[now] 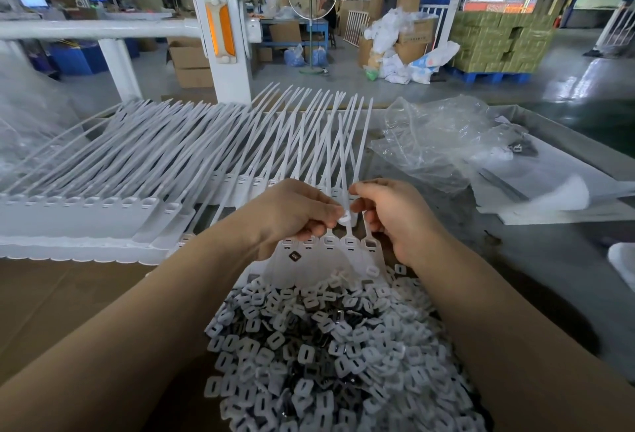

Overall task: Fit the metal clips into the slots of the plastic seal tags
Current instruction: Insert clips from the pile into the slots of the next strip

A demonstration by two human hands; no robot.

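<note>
A joined strip of white plastic seal tags [348, 249] lies in front of me, its long tails pointing away. My left hand [292, 213] and my right hand [391, 215] meet just above the strip. Between their fingertips sits a small white clip piece [344, 216], which both hands pinch. One dark metal clip [294, 255] rests on a tag flag below my left hand. A big heap of white and dark clips [330, 345] fills the near table between my forearms.
Rows of white seal tags [137, 170] are stacked at the left and centre. A crumpled clear plastic bag [439, 136] and flat plastic sheets [549, 191] lie at the right. Brown cardboard [68, 294] covers the near left. A white fence post [220, 29] stands behind the table.
</note>
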